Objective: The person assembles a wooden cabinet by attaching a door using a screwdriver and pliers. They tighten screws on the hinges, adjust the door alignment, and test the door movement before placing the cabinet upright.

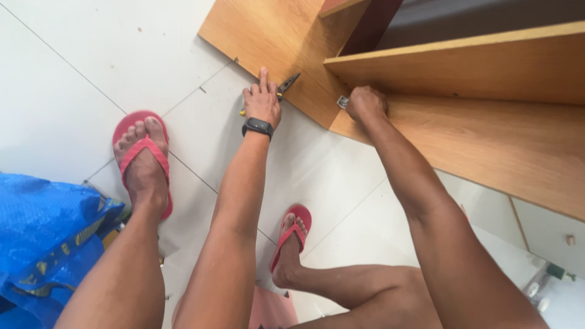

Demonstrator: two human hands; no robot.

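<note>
Left hand (262, 100) lies closed over the pliers (286, 82) on the tile beside the wooden panel (274, 36), right hand (365, 102) fisted around a small metal fitting (343, 102) at the panel's corner, where I reckon it might slip

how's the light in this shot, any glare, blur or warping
Head view: bright, even daylight, mild glare on the white floor tiles; soft shadows under the left hand on the pliers and the right hand; sharp focus; wide-lens warping bends the wooden panel.
</note>
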